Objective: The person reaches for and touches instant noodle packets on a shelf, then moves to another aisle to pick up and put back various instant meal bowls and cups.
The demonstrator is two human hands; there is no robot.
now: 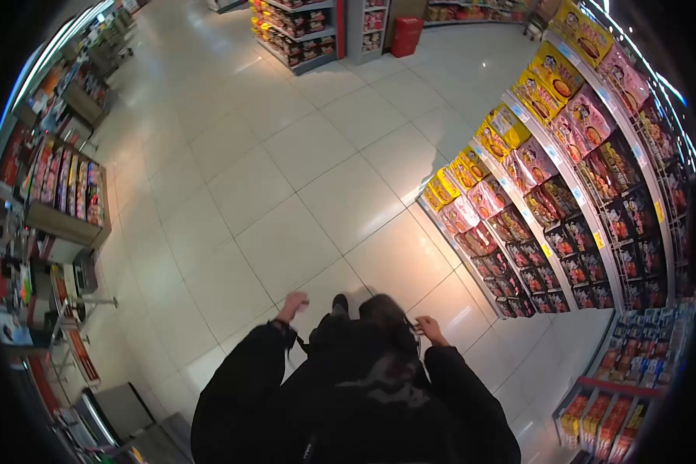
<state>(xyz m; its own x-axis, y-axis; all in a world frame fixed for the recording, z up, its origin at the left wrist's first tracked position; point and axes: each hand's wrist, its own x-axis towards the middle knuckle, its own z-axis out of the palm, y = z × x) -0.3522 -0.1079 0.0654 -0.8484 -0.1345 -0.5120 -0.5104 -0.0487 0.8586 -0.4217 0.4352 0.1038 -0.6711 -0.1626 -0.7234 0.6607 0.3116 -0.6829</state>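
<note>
My left hand [291, 306] is held out in front of my body, its fingers smeared by motion. A dark band circles that wrist, and a thin dark strap [298, 339] hangs just below it. On the other side, my right hand [430, 330] has its fingers bent together at a thin dark cord or strap near my body; the strap's far end is hidden. Between the hands is a dark rounded shape [383, 309], too dark to name. The tip of a dark shoe [339, 303] shows on the floor. My black jacket [325, 387] covers the lower middle.
Shelves of yellow, pink and black noodle packets [549, 170] rise close on my right. Boxed goods [607, 421] stand at lower right. Checkout counters and a candy rack [66, 185] line the left. Tiled floor [286, 185] runs ahead to another shelf [298, 35] and a red bin [406, 37].
</note>
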